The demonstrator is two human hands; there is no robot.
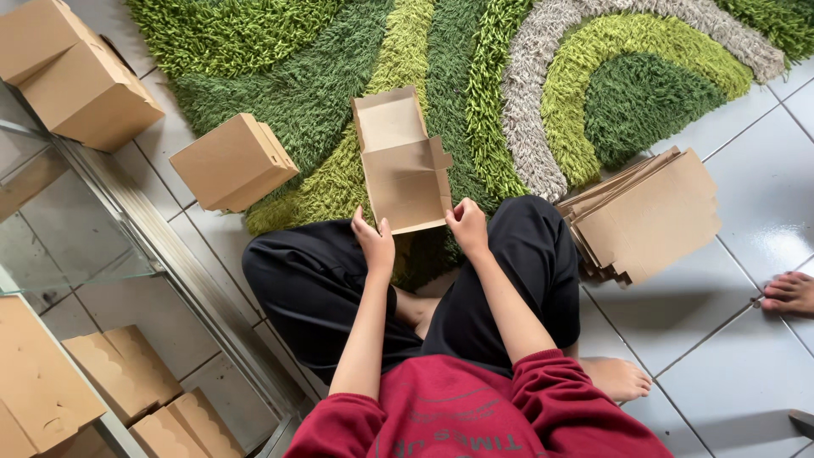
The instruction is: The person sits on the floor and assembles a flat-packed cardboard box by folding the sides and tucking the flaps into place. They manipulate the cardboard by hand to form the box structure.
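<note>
I sit cross-legged on a tiled floor at the edge of a green shag rug (280, 76). A brown cardboard box (398, 161), partly folded with its lid flap standing open away from me, rests on the rug in front of my knees. My left hand (374, 242) grips its near left corner. My right hand (468, 225) holds its near right corner. Both thumbs press on the box's near edge.
A stack of flat cardboard blanks (649, 216) lies to my right. Closed boxes stand at left (233, 161) and top left (72, 72). More folded boxes (127, 373) lie behind a glass panel (59, 229). Another person's foot (790, 293) is at the right edge.
</note>
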